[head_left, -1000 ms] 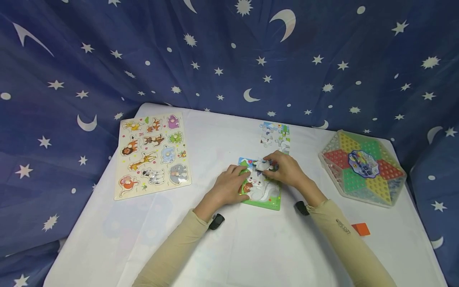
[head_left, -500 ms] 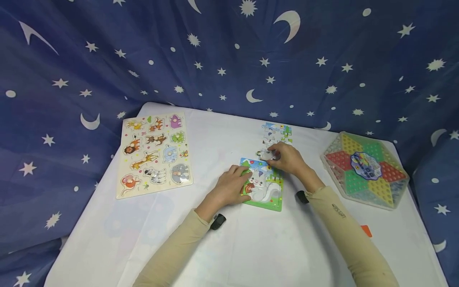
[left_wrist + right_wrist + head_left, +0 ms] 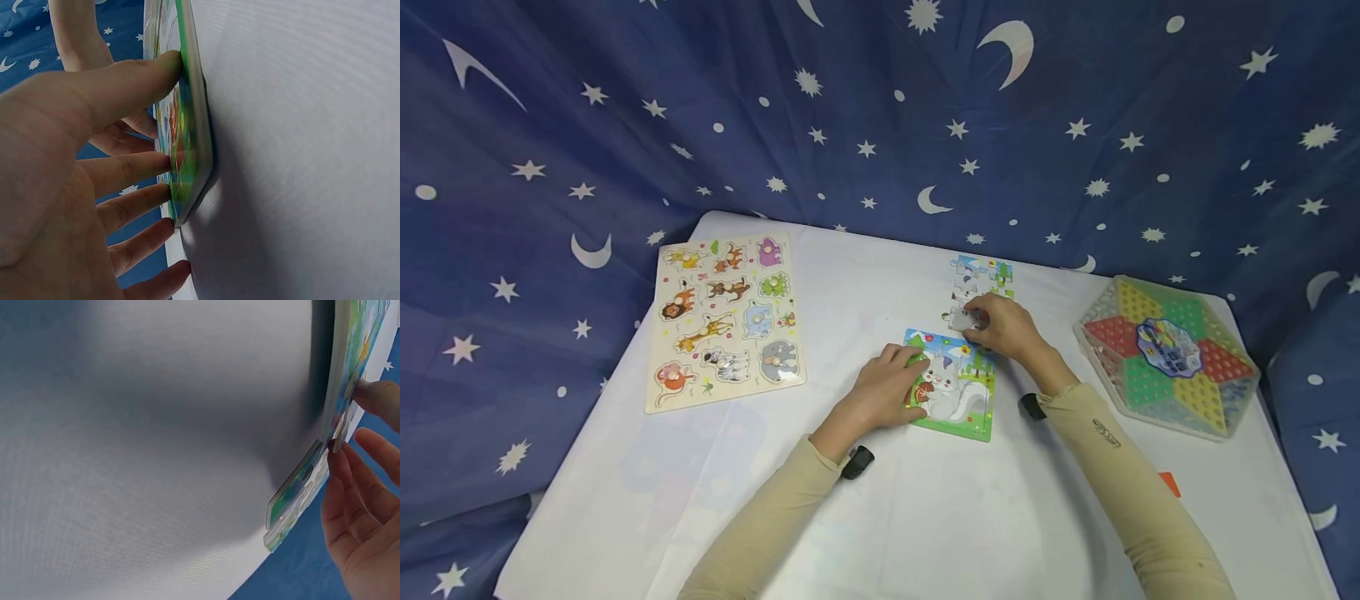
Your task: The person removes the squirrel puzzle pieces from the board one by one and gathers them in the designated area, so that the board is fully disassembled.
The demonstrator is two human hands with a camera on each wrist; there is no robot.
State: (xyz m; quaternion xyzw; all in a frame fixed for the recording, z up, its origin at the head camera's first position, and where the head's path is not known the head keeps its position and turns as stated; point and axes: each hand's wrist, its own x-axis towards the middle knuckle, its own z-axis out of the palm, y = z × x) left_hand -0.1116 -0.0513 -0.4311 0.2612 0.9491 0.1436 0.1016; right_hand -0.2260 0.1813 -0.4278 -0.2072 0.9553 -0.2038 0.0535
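A small squirrel jigsaw puzzle (image 3: 955, 396) with a green and blue border lies mid-table. My left hand (image 3: 882, 392) rests along its left side, thumb and fingertips touching the board's face in the left wrist view, fingers fairly straight. Above the puzzle's top edge, my right hand (image 3: 1006, 327) pinches a grey-and-white puzzle piece (image 3: 957, 319) between thumb and fingers. In the right wrist view the piece (image 3: 341, 432) is seen nearly edge-on. Just beyond it, several joined or neighbouring puzzle pieces (image 3: 967, 286) lie on the cloth, partly hidden by the right hand.
To the left lies a wooden animal knob puzzle (image 3: 726, 321). A hexagonal Chinese checkers box (image 3: 1165, 354) sits at the right. Part of an orange block (image 3: 1169, 484) shows beside the right sleeve. A blue star-patterned curtain (image 3: 880, 108) hangs behind the white table (image 3: 955, 525).
My right hand has carried the puzzle piece from over the squirrel puzzle's top up to the loose pieces beyond it. My left hand keeps its place on the board.
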